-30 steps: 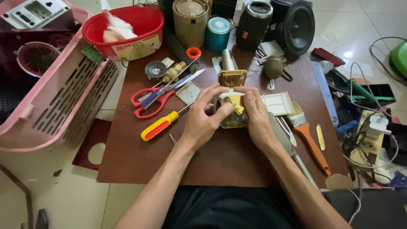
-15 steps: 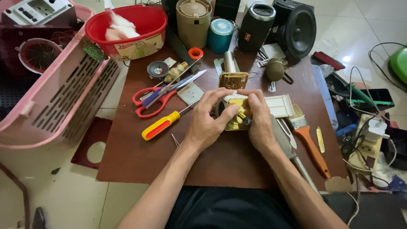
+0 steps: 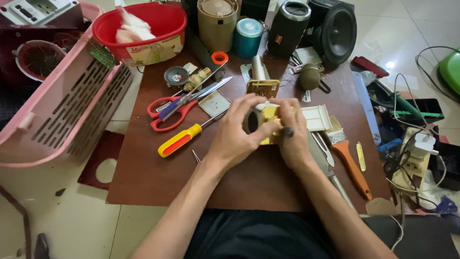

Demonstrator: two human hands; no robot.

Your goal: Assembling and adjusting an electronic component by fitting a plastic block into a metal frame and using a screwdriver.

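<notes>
A brown table (image 3: 143, 177) serves as a workbench, with a pink basket (image 3: 62, 110) leaning at its left edge. Over its middle, the left hand (image 3: 237, 134) and right hand (image 3: 293, 139) both close around a small yellow gadget (image 3: 268, 125), lifted and tilted, probably for inspection. A yellow-handled screwdriver (image 3: 179, 140) lies within reach.

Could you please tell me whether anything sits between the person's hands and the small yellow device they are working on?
Nothing visible does: the left hand and right hand both grip the yellow device directly.
</notes>
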